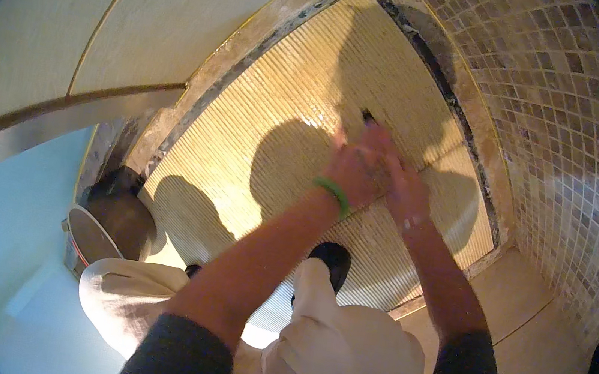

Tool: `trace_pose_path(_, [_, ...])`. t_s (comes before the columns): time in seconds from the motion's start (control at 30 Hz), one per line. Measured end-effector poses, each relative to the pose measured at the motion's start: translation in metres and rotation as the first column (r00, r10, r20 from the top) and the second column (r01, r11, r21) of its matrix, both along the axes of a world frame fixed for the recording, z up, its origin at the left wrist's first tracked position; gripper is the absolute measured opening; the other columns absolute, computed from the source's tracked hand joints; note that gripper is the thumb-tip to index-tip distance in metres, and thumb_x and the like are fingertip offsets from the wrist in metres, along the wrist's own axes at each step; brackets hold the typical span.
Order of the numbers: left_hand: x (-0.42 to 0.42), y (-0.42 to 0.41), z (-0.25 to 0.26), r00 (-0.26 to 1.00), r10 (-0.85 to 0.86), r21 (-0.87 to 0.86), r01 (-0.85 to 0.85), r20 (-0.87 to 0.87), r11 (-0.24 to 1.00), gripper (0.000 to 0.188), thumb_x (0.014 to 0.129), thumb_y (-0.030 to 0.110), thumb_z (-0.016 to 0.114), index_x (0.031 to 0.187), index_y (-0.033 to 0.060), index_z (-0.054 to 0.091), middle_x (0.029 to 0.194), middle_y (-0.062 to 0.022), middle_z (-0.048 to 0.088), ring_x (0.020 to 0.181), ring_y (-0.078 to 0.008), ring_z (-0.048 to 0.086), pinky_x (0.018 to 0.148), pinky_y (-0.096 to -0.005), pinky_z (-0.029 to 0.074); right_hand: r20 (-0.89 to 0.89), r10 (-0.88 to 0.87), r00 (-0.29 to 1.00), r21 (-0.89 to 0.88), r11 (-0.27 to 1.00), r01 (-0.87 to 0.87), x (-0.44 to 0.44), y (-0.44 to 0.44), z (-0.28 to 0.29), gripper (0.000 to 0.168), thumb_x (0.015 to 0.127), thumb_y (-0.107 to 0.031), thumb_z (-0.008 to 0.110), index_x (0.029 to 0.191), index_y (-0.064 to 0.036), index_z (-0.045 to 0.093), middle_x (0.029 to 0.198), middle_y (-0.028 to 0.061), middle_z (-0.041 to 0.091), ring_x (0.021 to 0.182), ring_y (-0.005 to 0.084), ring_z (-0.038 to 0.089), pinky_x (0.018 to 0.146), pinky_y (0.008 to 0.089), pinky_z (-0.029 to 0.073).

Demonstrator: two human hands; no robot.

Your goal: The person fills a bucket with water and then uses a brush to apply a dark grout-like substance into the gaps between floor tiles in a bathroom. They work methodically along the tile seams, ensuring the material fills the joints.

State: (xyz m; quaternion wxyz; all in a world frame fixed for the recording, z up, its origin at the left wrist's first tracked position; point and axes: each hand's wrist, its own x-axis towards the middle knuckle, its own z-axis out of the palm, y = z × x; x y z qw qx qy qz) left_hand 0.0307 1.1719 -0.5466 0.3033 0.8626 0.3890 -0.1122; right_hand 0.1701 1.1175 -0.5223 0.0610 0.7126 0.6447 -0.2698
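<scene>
Both my hands meet over the middle of a ribbed beige floor panel [237, 139]. My left hand [355, 171], with a green wristband [333, 192] at its wrist, lies against the fingers of my right hand [404, 186]. A small black object [368, 116] pokes out just beyond the fingertips; what it is, and which hand has it, cannot be told. The fingers are blurred and overlap, so their hold is hidden. Light-coloured, narrow marks show on my right wrist.
A bucket [118, 225] stands at the left edge of the panel. Small mosaic tiles [547, 112] cover the wall on the right. A raised rim with a dark gap borders the panel. Larger floor tiles [512, 294] lie at the lower right. My black shoe [332, 259] rests on the panel.
</scene>
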Motion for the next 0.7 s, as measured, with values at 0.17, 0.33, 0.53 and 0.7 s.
trace_pose_path(0.17, [-0.039, 0.131, 0.018, 0.977, 0.178, 0.222, -0.149, -0.117, 0.964, 0.113, 0.070, 0.055, 0.064, 0.146, 0.0021, 0.000, 0.155, -0.0127, 0.003, 0.143, -0.0270, 0.002, 0.110, -0.0568, 0.006, -0.131, 0.076, 0.988, 0.240, 0.970, -0.043, -0.047, 0.167, -0.009, 0.066, 0.079, -0.014, 0.062, 0.138, -0.022, 0.034, 0.089, 0.0171, 0.064, 0.080, 0.0368, 0.063, 0.066, 0.0480, 0.050])
trace_pose_path(0.33, [-0.018, 0.066, 0.004, 0.986, 0.169, 0.185, -0.164, -0.013, 0.969, 0.111, 0.069, 0.061, 0.062, 0.147, 0.0037, 0.006, 0.154, -0.0123, 0.007, 0.143, -0.0269, 0.005, 0.110, -0.0581, 0.004, -0.351, 0.094, 0.932, 0.125, 0.991, -0.053, -0.015, 0.110, 0.025, 0.068, 0.082, -0.012, 0.060, 0.141, -0.031, 0.031, 0.094, 0.0176, 0.064, 0.080, 0.0362, 0.063, 0.067, 0.0468, 0.050])
trace_pose_path(0.53, [0.014, -0.039, 0.008, 0.970, -0.195, 0.060, 0.188, 0.142, 0.980, 0.097, 0.074, 0.061, 0.057, 0.146, 0.0080, 0.019, 0.154, -0.0099, 0.014, 0.142, -0.0253, 0.010, 0.109, -0.0606, 0.000, -0.088, -0.131, 0.987, -0.073, 0.989, 0.125, 0.036, -0.042, 0.013, 0.068, 0.083, -0.007, 0.054, 0.142, -0.032, 0.031, 0.096, 0.0206, 0.061, 0.076, 0.0389, 0.062, 0.063, 0.0470, 0.051])
trace_pose_path(0.7, [0.002, 0.094, 0.012, 0.995, -0.060, 0.212, 0.077, -0.084, 0.974, 0.098, 0.074, 0.057, 0.061, 0.145, 0.0030, 0.020, 0.153, -0.0113, 0.014, 0.143, -0.0240, 0.009, 0.110, -0.0591, 0.007, -0.077, -0.037, 0.996, 0.192, 0.980, 0.051, -0.003, 0.103, 0.001, 0.055, 0.087, -0.016, 0.051, 0.138, -0.028, 0.035, 0.093, 0.0216, 0.063, 0.078, 0.0383, 0.064, 0.065, 0.0484, 0.053])
